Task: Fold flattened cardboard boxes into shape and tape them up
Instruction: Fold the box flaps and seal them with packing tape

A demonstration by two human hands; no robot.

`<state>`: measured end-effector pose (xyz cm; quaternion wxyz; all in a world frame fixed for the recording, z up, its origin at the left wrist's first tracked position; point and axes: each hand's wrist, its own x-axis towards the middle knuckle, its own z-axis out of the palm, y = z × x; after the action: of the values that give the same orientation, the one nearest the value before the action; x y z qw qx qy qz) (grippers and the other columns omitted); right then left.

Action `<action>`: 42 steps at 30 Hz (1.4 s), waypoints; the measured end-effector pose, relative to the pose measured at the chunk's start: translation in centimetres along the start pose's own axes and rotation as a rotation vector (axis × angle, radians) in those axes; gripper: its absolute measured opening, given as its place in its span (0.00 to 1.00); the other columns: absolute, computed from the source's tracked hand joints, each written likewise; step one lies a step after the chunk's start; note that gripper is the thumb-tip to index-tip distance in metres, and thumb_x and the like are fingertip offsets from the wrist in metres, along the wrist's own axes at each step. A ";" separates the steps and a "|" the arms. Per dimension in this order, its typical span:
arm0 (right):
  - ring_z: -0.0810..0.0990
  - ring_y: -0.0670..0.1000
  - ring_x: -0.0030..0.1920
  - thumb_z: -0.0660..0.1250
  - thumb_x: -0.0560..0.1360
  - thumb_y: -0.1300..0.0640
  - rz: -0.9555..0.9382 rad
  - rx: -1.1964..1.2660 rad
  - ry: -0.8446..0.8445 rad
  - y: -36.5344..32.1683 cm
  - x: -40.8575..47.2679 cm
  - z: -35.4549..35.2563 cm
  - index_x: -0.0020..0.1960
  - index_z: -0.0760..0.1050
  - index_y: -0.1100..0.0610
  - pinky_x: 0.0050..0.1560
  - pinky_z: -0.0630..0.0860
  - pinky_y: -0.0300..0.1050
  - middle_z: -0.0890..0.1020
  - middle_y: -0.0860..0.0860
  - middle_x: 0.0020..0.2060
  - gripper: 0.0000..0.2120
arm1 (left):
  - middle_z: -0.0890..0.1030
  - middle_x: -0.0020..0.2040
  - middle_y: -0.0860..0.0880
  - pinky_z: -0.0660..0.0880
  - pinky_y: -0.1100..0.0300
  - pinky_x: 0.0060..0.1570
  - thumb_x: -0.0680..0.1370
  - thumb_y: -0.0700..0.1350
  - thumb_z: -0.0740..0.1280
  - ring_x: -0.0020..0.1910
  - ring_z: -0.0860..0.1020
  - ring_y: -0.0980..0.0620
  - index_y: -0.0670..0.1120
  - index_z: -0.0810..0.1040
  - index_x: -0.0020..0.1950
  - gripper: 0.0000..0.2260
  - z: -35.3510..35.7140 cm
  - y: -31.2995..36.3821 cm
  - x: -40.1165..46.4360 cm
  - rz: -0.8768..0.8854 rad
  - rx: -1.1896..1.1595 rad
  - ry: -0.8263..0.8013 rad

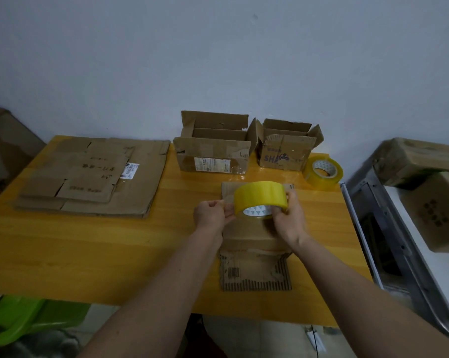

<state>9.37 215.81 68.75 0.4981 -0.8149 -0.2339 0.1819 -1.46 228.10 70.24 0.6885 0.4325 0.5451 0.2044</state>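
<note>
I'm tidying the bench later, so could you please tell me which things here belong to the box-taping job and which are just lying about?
In the job:
- yellow tape roll, held by the right hand; left hand pinches at its edge
- folded box beneath it
- flattened cardboard stack
- two opened boxes at the wall
- spare tape roll

Lying about:
- cartons off the table
- green object

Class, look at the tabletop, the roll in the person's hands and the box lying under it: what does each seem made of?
Tabletop: wood or wood-look laminate, orange grain lines, slight sheen. Held tape roll: glossy yellowish plastic film, probably on a printed card core. Box under it: brown corrugated cardboard, matte, with exposed ribs where the surface has torn.
</note>
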 end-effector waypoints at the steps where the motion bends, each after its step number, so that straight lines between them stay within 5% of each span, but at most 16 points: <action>1: 0.74 0.55 0.51 0.61 0.77 0.64 -0.019 -0.009 0.014 -0.1 0.1 0.0 0.55 0.65 0.51 0.49 0.71 0.48 0.76 0.55 0.50 0.11 | 0.82 0.44 0.42 0.80 0.60 0.39 0.81 0.38 0.61 0.38 0.80 0.52 0.39 0.76 0.51 0.05 -0.1 0.0 0.4 0.017 0.011 0.046; 5: 0.75 0.54 0.51 0.61 0.77 0.64 -0.046 -0.025 0.026 -0.2 0.2 0.3 0.55 0.64 0.49 0.48 0.72 0.49 0.75 0.53 0.50 0.13 | 0.78 0.45 0.49 0.71 0.65 0.32 0.81 0.42 0.62 0.39 0.75 0.56 0.42 0.76 0.52 0.05 -1.2 -0.3 1.4 0.043 0.176 0.138; 7: 0.75 0.53 0.54 0.64 0.77 0.62 0.001 -0.002 0.038 -0.1 0.2 0.7 0.58 0.65 0.49 0.54 0.74 0.52 0.75 0.51 0.53 0.14 | 0.80 0.51 0.46 0.78 0.57 0.44 0.82 0.43 0.61 0.47 0.79 0.49 0.40 0.76 0.56 0.09 -1.4 -0.7 1.7 -0.008 0.182 0.095; 10: 0.75 0.55 0.57 0.67 0.77 0.58 0.054 -0.108 -0.013 -0.1 0.9 1.2 0.61 0.70 0.57 0.58 0.73 0.52 0.76 0.53 0.55 0.14 | 0.81 0.56 0.43 0.76 0.50 0.58 0.83 0.43 0.58 0.55 0.79 0.45 0.40 0.77 0.60 0.12 -1.7 -0.6 2.1 -0.026 0.197 0.071; 15: 0.74 0.56 0.54 0.63 0.78 0.56 -0.031 -0.284 -0.036 -0.9 1.3 1.0 0.63 0.67 0.57 0.54 0.72 0.52 0.74 0.52 0.52 0.15 | 0.81 0.56 0.42 0.77 0.55 0.49 0.83 0.42 0.57 0.54 0.80 0.45 0.38 0.78 0.59 0.13 -1.6 -0.9 3.2 -0.011 0.222 0.087; 19: 0.75 0.58 0.50 0.62 0.77 0.63 -0.061 -0.290 0.028 -1.0 2.0 -0.3 0.59 0.62 0.55 0.47 0.73 0.54 0.75 0.55 0.48 0.14 | 0.82 0.53 0.47 0.75 0.60 0.42 0.83 0.42 0.55 0.49 0.82 0.48 0.43 0.80 0.47 0.15 -2.0 -0.5 3.6 0.010 0.168 0.141; 23: 0.75 0.58 0.52 0.63 0.77 0.64 -0.051 -0.254 0.000 -1.1 2.4 -0.6 0.61 0.62 0.54 0.50 0.74 0.57 0.75 0.56 0.52 0.16 | 0.82 0.55 0.45 0.78 0.59 0.38 0.84 0.39 0.53 0.47 0.83 0.46 0.36 0.73 0.64 0.14 -1.7 -0.2 3.9 -0.096 0.051 0.108; 26: 0.74 0.58 0.56 0.66 0.76 0.62 -0.041 -0.263 -0.012 -0.5 2.3 -0.4 0.63 0.66 0.56 0.54 0.74 0.56 0.74 0.57 0.56 0.17 | 0.78 0.62 0.39 0.77 0.52 0.48 0.84 0.38 0.52 0.55 0.81 0.40 0.33 0.68 0.68 0.16 -2.0 -0.6 3.9 -0.149 0.031 0.054; 29: 0.73 0.58 0.55 0.66 0.75 0.62 -0.057 -0.278 0.021 -0.3 2.2 0.2 0.59 0.69 0.59 0.52 0.71 0.50 0.74 0.58 0.53 0.14 | 0.79 0.61 0.40 0.77 0.51 0.50 0.84 0.37 0.52 0.54 0.81 0.39 0.33 0.67 0.67 0.14 -2.3 -0.9 4.0 -0.155 -0.001 0.078; 33: 0.73 0.58 0.53 0.65 0.76 0.62 -0.069 -0.281 0.008 -0.4 2.5 0.4 0.57 0.67 0.55 0.52 0.72 0.55 0.75 0.57 0.51 0.12 | 0.80 0.58 0.39 0.78 0.53 0.43 0.83 0.37 0.54 0.51 0.82 0.42 0.35 0.69 0.64 0.12 -1.7 -1.9 4.7 -0.184 0.075 0.054; 37: 0.73 0.58 0.54 0.64 0.76 0.63 -0.067 -0.258 -0.013 -0.1 2.5 0.4 0.54 0.64 0.50 0.53 0.73 0.57 0.75 0.56 0.51 0.13 | 0.80 0.58 0.39 0.77 0.46 0.56 0.82 0.38 0.55 0.56 0.79 0.41 0.36 0.74 0.62 0.13 -1.2 -3.8 5.5 -0.176 0.264 0.008; 42: 0.73 0.58 0.54 0.64 0.76 0.63 -0.058 -0.255 0.003 0.1 2.6 0.2 0.56 0.65 0.53 0.55 0.73 0.58 0.74 0.54 0.51 0.13 | 0.79 0.59 0.41 0.78 0.49 0.56 0.81 0.43 0.62 0.56 0.78 0.41 0.45 0.76 0.53 0.05 -0.4 -4.8 5.7 -0.155 0.421 -0.024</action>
<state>11.38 217.36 68.42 0.3958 -0.8649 -0.2777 0.1348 -0.94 229.91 62.99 0.6031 0.5259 0.5990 0.0275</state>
